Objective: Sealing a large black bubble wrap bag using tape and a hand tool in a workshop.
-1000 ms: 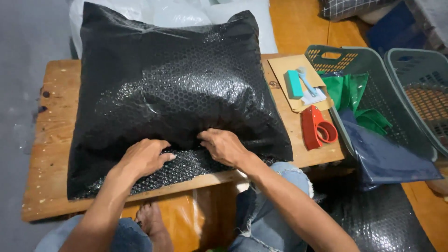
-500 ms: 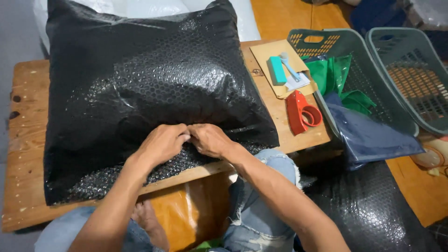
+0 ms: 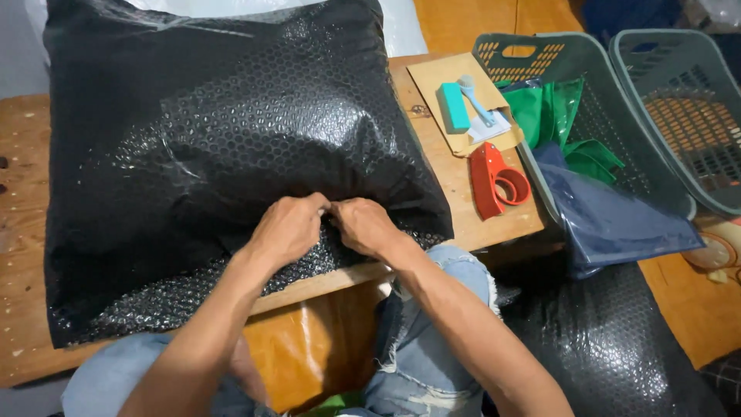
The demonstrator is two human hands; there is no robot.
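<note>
A big puffy parcel wrapped in black bubble wrap (image 3: pixel 224 147) covers most of the low wooden table (image 3: pixel 23 193). My left hand (image 3: pixel 287 226) and my right hand (image 3: pixel 364 224) meet at the parcel's near edge, fingertips touching each other. Both pinch the wrap's overlapping flap there. The fingertips are partly hidden in the fold.
At the table's right end lie a red tape dispenser (image 3: pixel 494 179) and a brown envelope (image 3: pixel 463 100) with a teal block on it. Two grey plastic baskets (image 3: pixel 664 93) stand to the right, one holding green and dark blue bags. More black bubble wrap (image 3: pixel 610 340) lies on the floor.
My two hands have drawn together along the parcel's near edge, from apart to touching. The view has shifted so the parcel sits more to the left.
</note>
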